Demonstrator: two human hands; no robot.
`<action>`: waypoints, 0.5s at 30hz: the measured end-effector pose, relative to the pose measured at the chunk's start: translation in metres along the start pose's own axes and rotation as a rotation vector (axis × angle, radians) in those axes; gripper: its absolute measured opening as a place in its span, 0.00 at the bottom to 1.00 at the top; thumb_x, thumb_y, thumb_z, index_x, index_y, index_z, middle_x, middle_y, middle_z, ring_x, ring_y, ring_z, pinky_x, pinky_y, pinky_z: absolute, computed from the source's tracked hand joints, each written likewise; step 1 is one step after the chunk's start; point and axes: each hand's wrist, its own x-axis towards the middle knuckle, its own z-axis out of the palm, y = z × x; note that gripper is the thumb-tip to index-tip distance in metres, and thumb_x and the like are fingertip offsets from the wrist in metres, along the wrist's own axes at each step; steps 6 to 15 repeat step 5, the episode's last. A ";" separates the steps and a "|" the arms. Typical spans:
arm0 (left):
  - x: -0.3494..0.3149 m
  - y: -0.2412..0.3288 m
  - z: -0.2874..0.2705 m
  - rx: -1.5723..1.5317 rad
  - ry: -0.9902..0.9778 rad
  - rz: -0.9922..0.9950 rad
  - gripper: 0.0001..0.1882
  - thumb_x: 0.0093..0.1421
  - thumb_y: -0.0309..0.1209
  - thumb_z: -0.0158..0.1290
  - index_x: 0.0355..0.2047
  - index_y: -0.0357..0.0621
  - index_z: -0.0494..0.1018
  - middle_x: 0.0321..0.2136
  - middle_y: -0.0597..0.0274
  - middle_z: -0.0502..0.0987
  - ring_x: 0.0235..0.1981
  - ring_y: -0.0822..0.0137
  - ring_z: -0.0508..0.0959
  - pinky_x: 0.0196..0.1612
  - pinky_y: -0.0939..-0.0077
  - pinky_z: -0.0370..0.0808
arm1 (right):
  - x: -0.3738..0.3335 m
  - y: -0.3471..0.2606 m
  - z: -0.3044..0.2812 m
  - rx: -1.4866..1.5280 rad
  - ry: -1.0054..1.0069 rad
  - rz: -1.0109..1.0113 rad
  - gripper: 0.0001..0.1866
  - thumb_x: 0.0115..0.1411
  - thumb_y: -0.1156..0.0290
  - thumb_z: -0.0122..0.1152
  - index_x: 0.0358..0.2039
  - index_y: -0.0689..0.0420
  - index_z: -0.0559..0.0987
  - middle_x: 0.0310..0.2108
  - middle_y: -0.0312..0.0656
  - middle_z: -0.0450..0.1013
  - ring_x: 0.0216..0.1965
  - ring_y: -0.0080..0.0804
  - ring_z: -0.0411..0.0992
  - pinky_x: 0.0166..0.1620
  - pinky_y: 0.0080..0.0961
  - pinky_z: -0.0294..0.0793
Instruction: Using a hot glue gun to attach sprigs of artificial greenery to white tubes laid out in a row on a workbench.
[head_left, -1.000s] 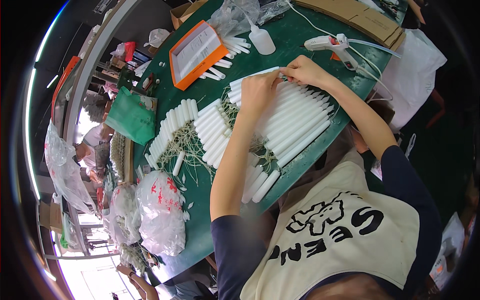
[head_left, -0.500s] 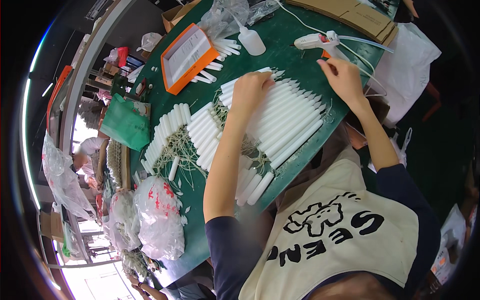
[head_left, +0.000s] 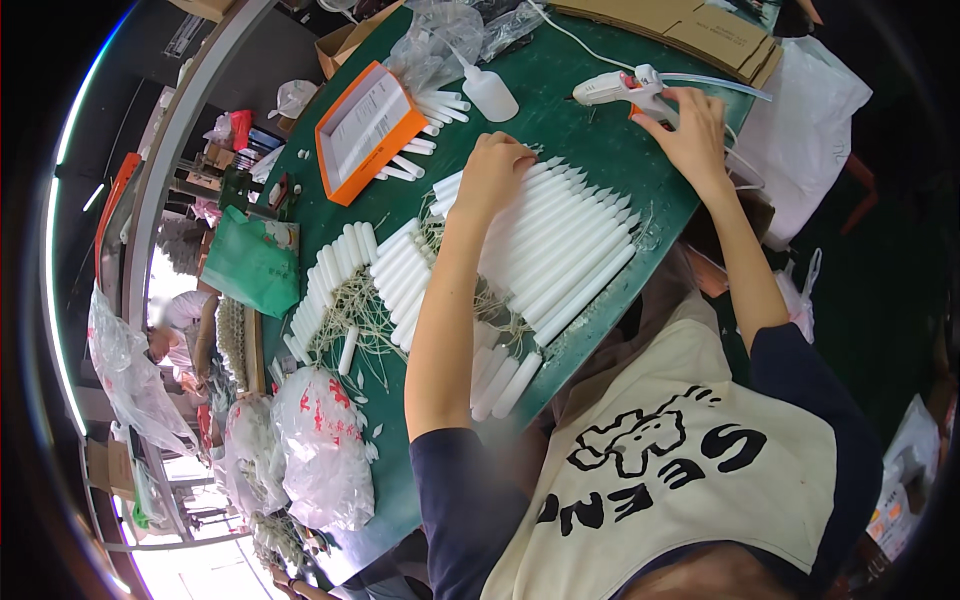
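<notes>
White candle-shaped sticks with pointed flame-like tips (head_left: 575,240) lie side by side in a slanted row on the green table. My left hand (head_left: 490,175) is over the upper end of this row, fingers closed at the tip of one candle; its fingertips partly hide what they pinch. A white hot glue gun (head_left: 605,88) with an orange trigger rests farther right on the table. Around its handle is my right hand (head_left: 695,140), thumb on one side and fingers on the other. Thin pale wires (head_left: 365,300) trail among the candles.
Shorter white tubes (head_left: 340,255) lie to the left. Beyond are an orange box (head_left: 368,135), a white squeeze bottle (head_left: 490,95) and clear plastic bags. Flattened cardboard (head_left: 680,30) lies at the far edge. A green bag (head_left: 252,262) and filled plastic bags (head_left: 320,450) stand at left.
My right hand has moved up to the glue gun, its fingers now around the handle. My left hand stays at the candle tips. The whole view has shifted slightly.
</notes>
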 end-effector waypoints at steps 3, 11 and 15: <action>0.004 -0.002 -0.002 0.042 -0.099 0.025 0.06 0.51 0.27 0.55 0.31 0.43 0.79 0.35 0.59 0.73 0.40 0.58 0.69 0.45 0.70 0.66 | 0.009 -0.007 -0.001 0.038 -0.199 0.030 0.28 0.45 0.53 0.67 0.44 0.55 0.75 0.38 0.45 0.74 0.42 0.43 0.64 0.46 0.35 0.64; 0.007 -0.002 -0.005 0.072 -0.158 0.011 0.07 0.52 0.28 0.55 0.32 0.44 0.79 0.36 0.59 0.73 0.42 0.58 0.69 0.46 0.70 0.66 | 0.012 -0.010 0.000 0.008 -0.345 0.108 0.29 0.44 0.51 0.68 0.44 0.53 0.75 0.38 0.44 0.74 0.43 0.43 0.64 0.47 0.33 0.64; 0.007 -0.002 -0.005 0.072 -0.158 0.011 0.07 0.52 0.28 0.55 0.32 0.44 0.79 0.36 0.59 0.73 0.42 0.58 0.69 0.46 0.70 0.66 | 0.012 -0.010 0.000 0.008 -0.345 0.108 0.29 0.44 0.51 0.68 0.44 0.53 0.75 0.38 0.44 0.74 0.43 0.43 0.64 0.47 0.33 0.64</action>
